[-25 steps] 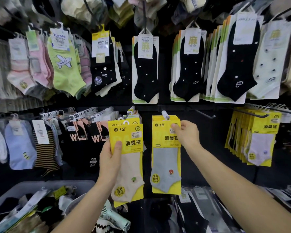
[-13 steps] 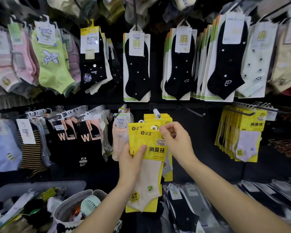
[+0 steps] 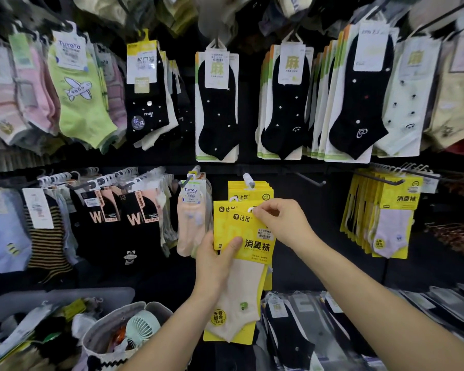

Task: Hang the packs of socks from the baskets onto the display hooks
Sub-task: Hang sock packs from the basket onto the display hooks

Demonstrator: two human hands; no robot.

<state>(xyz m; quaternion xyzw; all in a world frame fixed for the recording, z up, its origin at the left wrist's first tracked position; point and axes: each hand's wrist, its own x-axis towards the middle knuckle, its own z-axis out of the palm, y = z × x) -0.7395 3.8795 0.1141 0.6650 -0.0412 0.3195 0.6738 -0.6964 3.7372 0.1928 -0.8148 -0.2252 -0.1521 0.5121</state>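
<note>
Yellow sock packs (image 3: 248, 236) between left hand (image 3: 216, 259) and right hand (image 3: 284, 223).

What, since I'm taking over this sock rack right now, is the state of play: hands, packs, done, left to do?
Left hand grips the held yellow packs, at least two, by their header cards.
Right hand pinches the front pack's hanger loop, just below the centre hook.
Done: hung yellow packs already sit on that hook, behind the held ones.
Left: slide the held packs onto it, then work through the grey basket at lower left, which seems to hold more packs.
</note>
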